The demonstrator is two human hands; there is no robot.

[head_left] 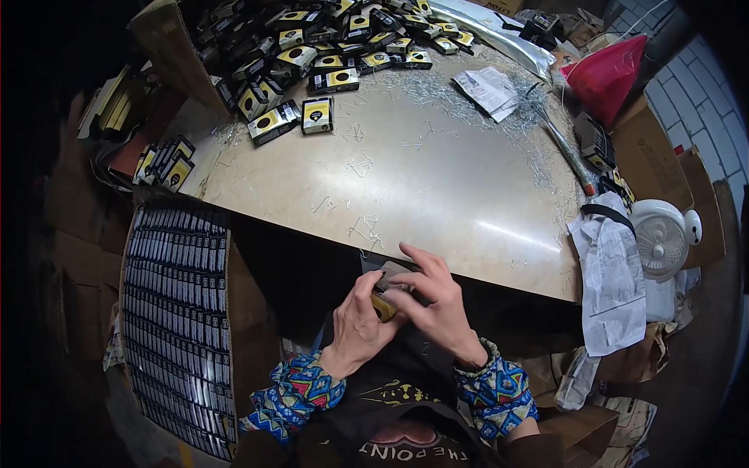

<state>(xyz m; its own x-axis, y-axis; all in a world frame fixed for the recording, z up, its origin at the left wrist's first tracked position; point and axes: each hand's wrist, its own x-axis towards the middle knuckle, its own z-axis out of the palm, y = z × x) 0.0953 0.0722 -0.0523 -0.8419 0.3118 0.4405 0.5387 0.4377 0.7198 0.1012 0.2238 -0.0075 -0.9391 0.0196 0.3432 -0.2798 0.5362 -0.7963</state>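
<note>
Just off the table's near edge, a small yellow-and-black cardboard box (382,308) is held up between my two hands, a greyish flap standing at its top. My left hand (357,324) is wrapped round its left side, fingers bent. From the right, my right hand (438,304) has its thumb and a finger at the flap, while another finger stretches upward. Both hands cover much of the box, so its inside cannot be seen. Thin bent wire hooks (365,229) lie on the tabletop just beyond my hands.
Many similar boxes (335,80) are heaped on the far left of the table (437,203). A carton (175,312) of tightly packed boxes stands lower left. Loose wire hooks (437,90), a paper packet (490,92), a rod (573,160) and a white fan (659,238) are at right.
</note>
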